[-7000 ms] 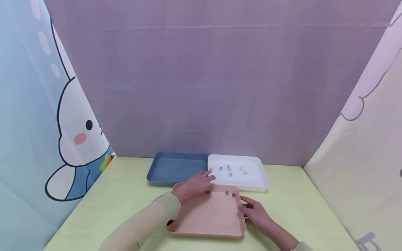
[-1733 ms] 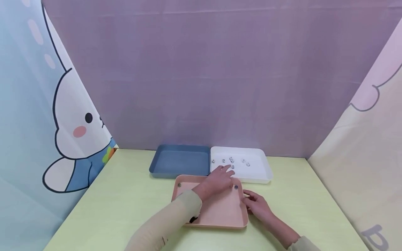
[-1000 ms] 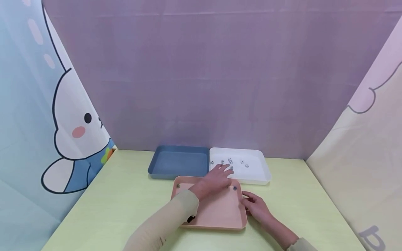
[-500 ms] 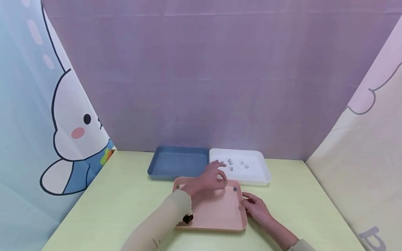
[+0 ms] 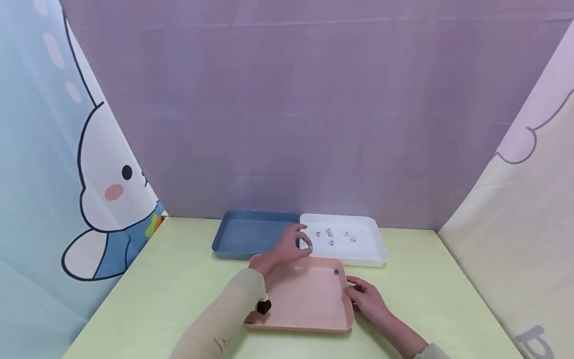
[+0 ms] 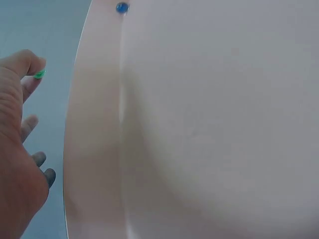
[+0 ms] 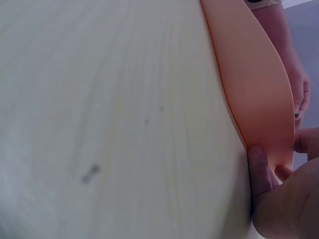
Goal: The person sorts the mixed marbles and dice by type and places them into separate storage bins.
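My left hand point(image 5: 285, 248) pinches a small green marble point(image 6: 39, 74) between thumb and fingertip; its other fingers spread loosely. It hovers over the far rim of the pink tray point(image 5: 309, 304), by where the blue and white trays meet. In that pink tray's far right corner lies a blue marble point(image 5: 336, 272), also visible at the top of the left wrist view. My right hand point(image 5: 368, 300) grips the pink tray's right side, with fingers against the outer wall point(image 7: 254, 74) and the thumb over the rim. The tray's far left corner is partly behind my left arm.
Behind the pink tray stand a blue tray point(image 5: 255, 234) on the left and a white tray point(image 5: 376, 255) on the right, side by side. Several small dark-marked pieces point(image 5: 330, 233) lie in the white one. A purple cloth point(image 5: 287, 124) hangs behind the table.
From the pink tray's far right part, my left hand has picked up the green marble and carried it left and away over the far rim. My right hand keeps its grip on the tray.
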The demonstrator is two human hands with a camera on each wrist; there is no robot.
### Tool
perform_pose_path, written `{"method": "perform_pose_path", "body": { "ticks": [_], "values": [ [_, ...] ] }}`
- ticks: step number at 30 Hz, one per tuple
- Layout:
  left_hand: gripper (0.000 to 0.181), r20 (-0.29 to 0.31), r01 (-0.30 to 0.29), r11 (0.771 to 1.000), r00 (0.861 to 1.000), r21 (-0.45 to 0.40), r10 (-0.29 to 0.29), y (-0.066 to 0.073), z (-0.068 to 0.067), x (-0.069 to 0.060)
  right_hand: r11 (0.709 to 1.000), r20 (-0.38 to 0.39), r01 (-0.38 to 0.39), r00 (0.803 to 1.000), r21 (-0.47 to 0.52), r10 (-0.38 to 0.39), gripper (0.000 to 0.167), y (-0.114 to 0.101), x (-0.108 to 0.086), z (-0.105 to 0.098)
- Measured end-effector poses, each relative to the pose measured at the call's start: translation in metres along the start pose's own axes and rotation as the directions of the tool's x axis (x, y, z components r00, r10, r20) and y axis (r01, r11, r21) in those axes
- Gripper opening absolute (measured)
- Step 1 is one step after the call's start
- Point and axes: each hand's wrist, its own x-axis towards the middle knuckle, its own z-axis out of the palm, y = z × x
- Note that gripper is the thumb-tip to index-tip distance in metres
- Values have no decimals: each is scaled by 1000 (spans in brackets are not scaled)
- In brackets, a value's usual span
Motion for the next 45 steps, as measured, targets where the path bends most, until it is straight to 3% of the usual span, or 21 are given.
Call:
{"method": "perform_pose_path", "body": {
  "ticks": [7,12,20,45],
  "values": [
    [4,-42,46,986,998,-163,-53,-17,-7,-2,1000,5,-6,1000,-12,6,43,5,0,0],
    [5,-73,73,971,993,-226,-91,-26,-11,-4,1000,7,-7,1000,-12,7,43,6,-1,1],
    [7,-81,100,964,989,-248,-124,-37,-13,-3,1000,1,-4,1000,-18,4,44,4,0,-1],
    [8,-115,126,959,980,-252,-159,-42,-13,1,999,-4,-14,1000,-36,14,42,3,3,-1]
  ]
}}
